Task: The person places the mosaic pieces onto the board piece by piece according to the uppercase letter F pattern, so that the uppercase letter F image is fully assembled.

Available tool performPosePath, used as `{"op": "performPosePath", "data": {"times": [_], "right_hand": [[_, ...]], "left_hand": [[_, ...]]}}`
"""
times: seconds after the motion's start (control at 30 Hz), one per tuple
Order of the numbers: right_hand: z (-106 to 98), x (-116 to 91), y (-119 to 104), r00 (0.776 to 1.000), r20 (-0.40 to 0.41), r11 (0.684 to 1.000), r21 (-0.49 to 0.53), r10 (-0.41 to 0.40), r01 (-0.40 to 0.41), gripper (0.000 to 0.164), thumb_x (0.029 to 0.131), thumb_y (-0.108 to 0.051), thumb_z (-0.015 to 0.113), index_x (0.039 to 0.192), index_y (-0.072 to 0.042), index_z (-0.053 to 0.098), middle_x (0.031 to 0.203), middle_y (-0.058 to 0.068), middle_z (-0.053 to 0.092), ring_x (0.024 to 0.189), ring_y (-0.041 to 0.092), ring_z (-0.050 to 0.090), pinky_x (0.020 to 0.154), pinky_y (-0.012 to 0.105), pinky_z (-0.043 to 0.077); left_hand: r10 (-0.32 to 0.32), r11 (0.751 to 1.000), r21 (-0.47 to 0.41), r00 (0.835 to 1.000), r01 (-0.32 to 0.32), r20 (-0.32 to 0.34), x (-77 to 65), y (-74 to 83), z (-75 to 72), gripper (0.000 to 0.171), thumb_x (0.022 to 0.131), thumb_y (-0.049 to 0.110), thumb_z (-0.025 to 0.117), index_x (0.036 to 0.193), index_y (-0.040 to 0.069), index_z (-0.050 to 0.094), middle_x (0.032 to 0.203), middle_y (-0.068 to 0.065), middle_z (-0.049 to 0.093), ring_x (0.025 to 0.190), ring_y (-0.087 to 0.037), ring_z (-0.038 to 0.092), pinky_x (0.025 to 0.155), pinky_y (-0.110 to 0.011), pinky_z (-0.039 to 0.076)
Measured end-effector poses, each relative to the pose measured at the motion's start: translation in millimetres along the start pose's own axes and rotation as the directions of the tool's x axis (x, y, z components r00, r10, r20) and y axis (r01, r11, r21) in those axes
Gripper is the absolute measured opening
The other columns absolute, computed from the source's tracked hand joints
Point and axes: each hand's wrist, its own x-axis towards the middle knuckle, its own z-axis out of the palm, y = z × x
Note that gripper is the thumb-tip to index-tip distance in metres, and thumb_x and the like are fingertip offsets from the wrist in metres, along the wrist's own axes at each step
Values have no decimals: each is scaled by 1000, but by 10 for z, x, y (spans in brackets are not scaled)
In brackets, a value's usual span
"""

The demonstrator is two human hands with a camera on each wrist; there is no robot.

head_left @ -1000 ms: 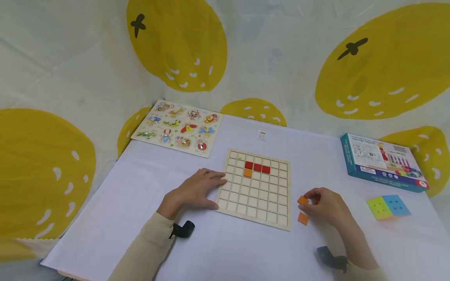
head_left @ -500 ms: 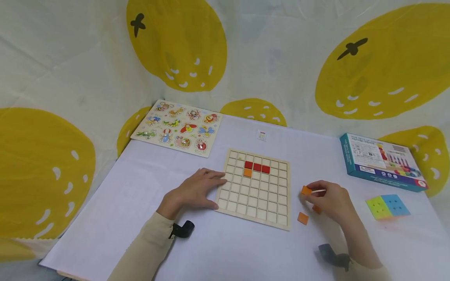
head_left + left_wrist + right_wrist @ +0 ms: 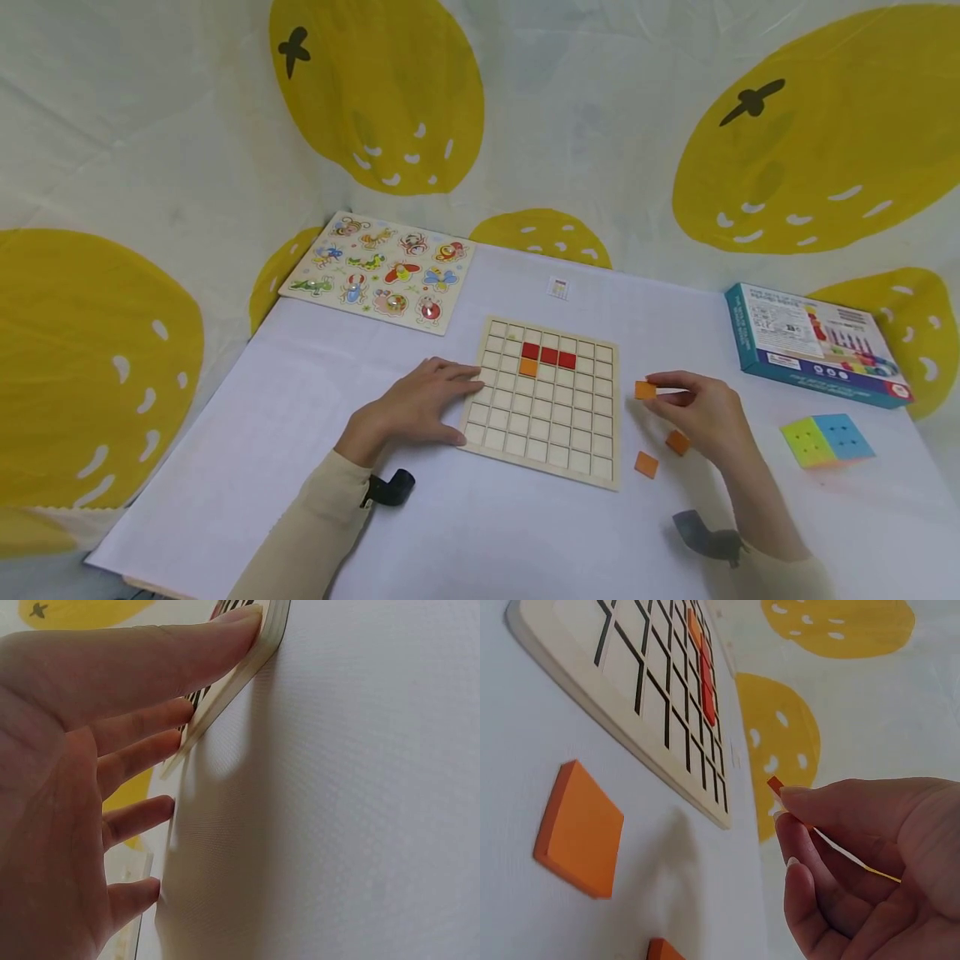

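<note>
One tile (image 3: 644, 390) sits pinched between thumb and fingers of the right hand (image 3: 711, 419), above the bench (image 3: 450, 533) beside the board (image 3: 538, 429), the tile's thin side slanting down rightward in the right wrist view. Two loose tiles (image 3: 647, 465) lie near the hand, with bench stretching from them to the cube (image 3: 828, 441). The left hand (image 3: 420, 407), fingers spread, touches the board's left edge.

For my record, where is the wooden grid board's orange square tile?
Head view: the orange square tile sits upper left on the grid board, directly below the leftmost red square tile.
</note>
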Motion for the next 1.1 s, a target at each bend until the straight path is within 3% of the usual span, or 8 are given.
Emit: {"op": "performPosePath", "data": {"times": [0.23, 0.47, 0.63, 0.87, 1.1], "right_hand": [[128, 47, -141, 1000, -7, 1000, 10, -28, 28, 38, 91, -20, 76, 126, -6, 71, 117, 22, 74, 92, 24, 63, 57, 20, 48], [346, 120, -300, 997, 12, 996, 25, -82, 82, 33, 91, -18, 76, 122, -7, 74, 113, 18, 75, 93, 22, 68, 65, 16, 52], [505, 175, -406, 986, 27, 986, 39, -165, 164, 29, 88, -16, 79, 116, -8, 76, 107, 14, 77, 92, 21, 72, 70, 14, 53], [705, 251, -561, 955, 16, 953, 66, -296, 294, 23, 84, -14, 83, 106, -8, 80, 107, 12, 77, 91, 20, 73, 82, 30, 63], [841, 286, -722, 949, 31, 948, 70, -314, 311, 22, 82, -15, 85, 102, -8, 80, 100, 9, 78, 87, 19, 74, 81, 35, 63]], "left_hand": [[4, 1000, -4, 1000, -4, -5, 2, -12, 1, 81, 79, 40, 85, 150, 21, 53, 164, 5, 41, 148, -25, 36, 120, -46, 38], [7, 1000, -1, 1000, -7, -10, 4, -30, 12, 81, 79, 40, 86, 150, 21, 53, 164, 6, 41, 148, -24, 37, 119, -45, 39], [9, 1000, -5, 1000, -9, -7, -3, -30, 3, 81, 79, 40, 86, 150, 21, 53, 164, 6, 41, 147, -24, 37, 119, -45, 39], [13, 1000, -7, 1000, -13, -16, -5, -30, -4, 80, 79, 40, 86, 149, 21, 54, 164, 5, 41, 147, -25, 38, 118, -46, 40], [14, 1000, -3, 1000, -14, -10, 6, -46, -1, 80, 79, 42, 85, 150, 21, 53, 164, 5, 41, 147, -25, 38, 118, -46, 40]]}}
